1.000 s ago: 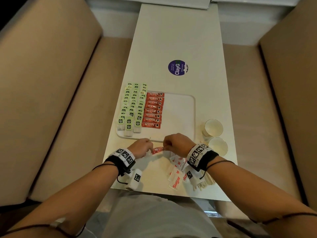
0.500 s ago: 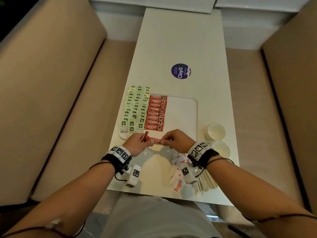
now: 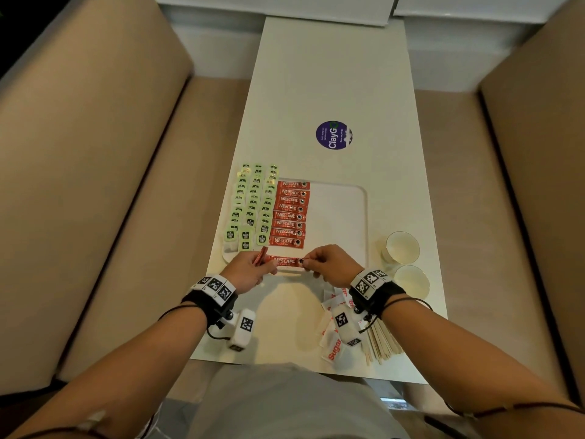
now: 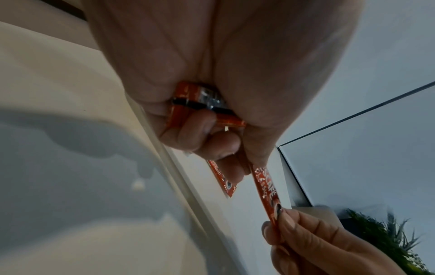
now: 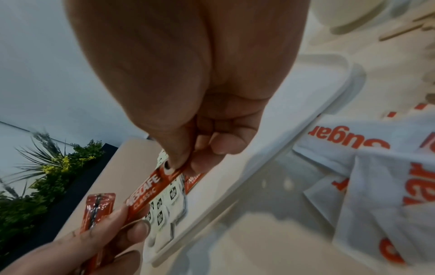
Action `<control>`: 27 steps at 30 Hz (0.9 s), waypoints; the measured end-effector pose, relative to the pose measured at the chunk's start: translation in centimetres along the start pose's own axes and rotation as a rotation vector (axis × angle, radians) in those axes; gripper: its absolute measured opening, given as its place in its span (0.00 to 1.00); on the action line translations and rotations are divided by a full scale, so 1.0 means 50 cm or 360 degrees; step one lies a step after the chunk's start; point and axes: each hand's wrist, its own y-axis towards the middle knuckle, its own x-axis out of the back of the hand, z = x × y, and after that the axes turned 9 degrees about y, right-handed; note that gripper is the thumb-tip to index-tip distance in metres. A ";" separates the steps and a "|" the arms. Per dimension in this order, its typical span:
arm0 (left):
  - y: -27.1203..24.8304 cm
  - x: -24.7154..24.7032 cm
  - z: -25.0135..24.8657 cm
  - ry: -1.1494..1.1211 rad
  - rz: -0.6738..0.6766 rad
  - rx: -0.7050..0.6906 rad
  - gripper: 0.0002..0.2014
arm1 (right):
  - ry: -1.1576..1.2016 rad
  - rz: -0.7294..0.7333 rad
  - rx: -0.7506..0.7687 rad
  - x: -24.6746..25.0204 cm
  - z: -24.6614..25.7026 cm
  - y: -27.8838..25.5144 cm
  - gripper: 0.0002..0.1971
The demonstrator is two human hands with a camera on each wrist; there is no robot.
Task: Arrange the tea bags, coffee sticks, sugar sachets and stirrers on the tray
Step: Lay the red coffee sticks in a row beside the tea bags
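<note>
A red Nescafé coffee stick (image 3: 286, 261) is held level above the near rim of the white tray (image 3: 364, 217), long axis running left to right across the table, parallel to the sticks already laid. Its printed face is up, the cup emblem at the right end.

Right hand (image 3: 329, 266): thumb and forefinger pinch the right end of the stick at the emblem; remaining fingers (image 5: 226, 143) are curled into the palm, holding nothing further.

Left hand (image 3: 250, 270): fingers are closed on the left end of the same stick. It also grips spare coffee sticks (image 3: 261, 255), whose ends project up and away from the fist; the left wrist view shows at least two folded inside the palm. The exact count cannot be told.

On the tray, a column of coffee sticks (image 3: 289, 213) lies stacked from far edge to near, each with its long axis left to right. To its left stand rows of green-tagged tea bags (image 3: 253, 207), overlapping front to back.

Off the tray, near the table's front right corner, lie white sugar sachets (image 3: 335, 346) in a loose heap, with a bundle of wooden stirrers (image 3: 384, 343) just beside them, partly under the right wrist. Two paper cups (image 3: 402, 247) stand right of the tray. A round purple sticker (image 3: 332, 135) sits on the table (image 3: 332, 74) beyond the tray.
</note>
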 end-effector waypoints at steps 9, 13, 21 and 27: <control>0.027 0.028 0.004 0.0308 -0.0083 0.0041 0.08 | -0.0060 -0.0248 -0.0223 -0.025 -0.007 0.064 0.12; 0.031 0.025 -0.006 0.0620 0.0023 -0.0042 0.22 | -0.0110 -0.0310 -0.0320 -0.047 -0.002 0.084 0.14; 0.047 0.018 0.008 0.0953 0.0331 -0.0085 0.38 | -0.0055 -0.0475 -0.0425 -0.065 0.007 0.100 0.12; 0.048 0.021 0.001 0.1002 0.0334 -0.0106 0.38 | -0.0102 -0.0533 -0.0491 -0.065 0.011 0.104 0.15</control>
